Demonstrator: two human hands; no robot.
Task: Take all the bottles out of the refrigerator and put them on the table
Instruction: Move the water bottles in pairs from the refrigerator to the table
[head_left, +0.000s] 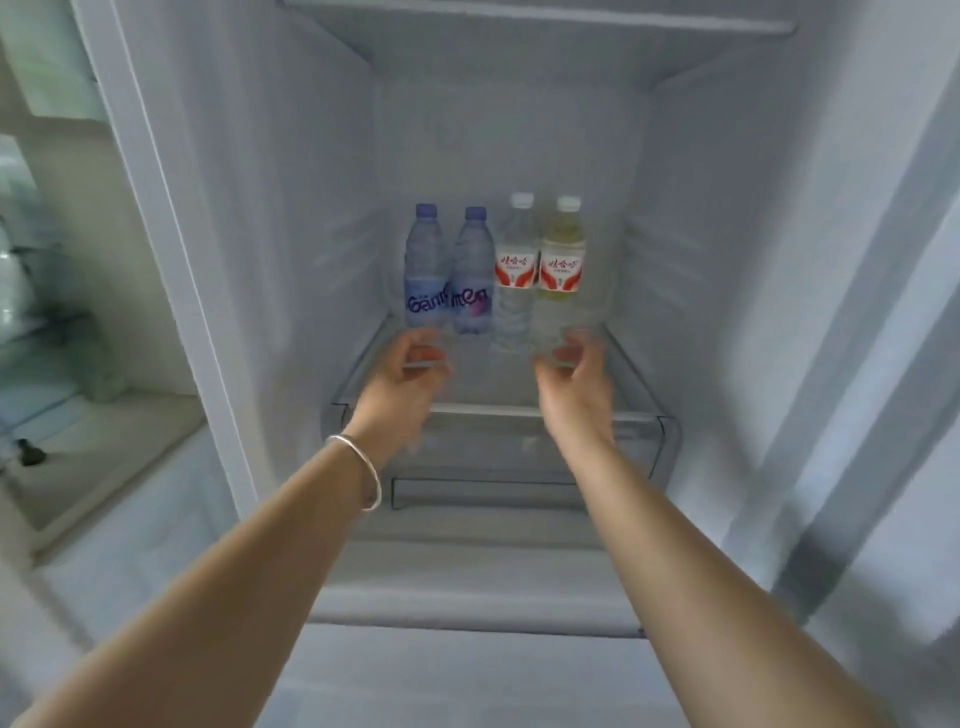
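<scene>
Plastic bottles (496, 270): 4 upright | left hand (410, 379), right hand (574, 379) at outer bases

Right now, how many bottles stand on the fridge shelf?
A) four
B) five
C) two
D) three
A: four bottles stand in a row on the shelf, two blue-capped on the left and two white-capped with red labels on the right; the left hand and right hand reach at the bases of the outer two.
</scene>
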